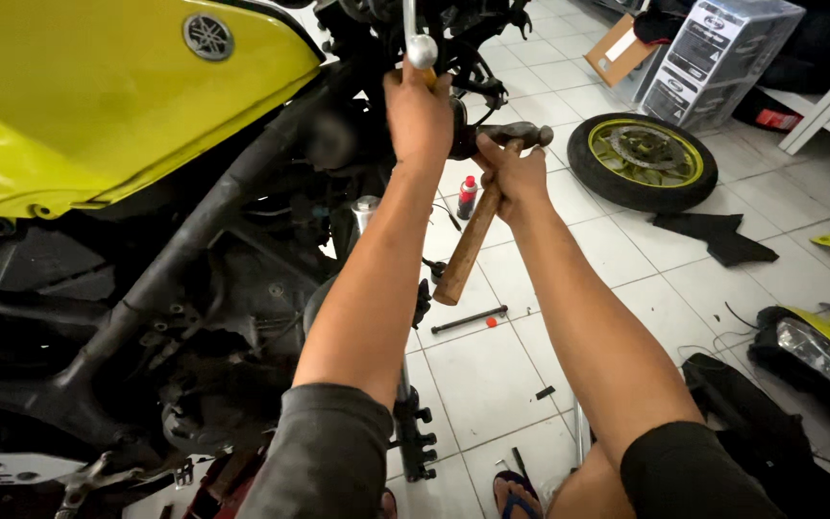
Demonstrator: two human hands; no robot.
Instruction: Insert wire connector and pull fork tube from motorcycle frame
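The motorcycle (146,240) stands at left. The wheel (643,159) lies on the floor (492,375) at right, cardboard boxes (713,53) behind it. A spray can (467,195) stands between motorcycle and wheel.

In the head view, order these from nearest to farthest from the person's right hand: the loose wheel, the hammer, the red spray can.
1. hammer: held in the right hand, near its head.
2. red spray can: on the tiles just left of that hand.
3. loose wheel: flat on the floor, off to the right.
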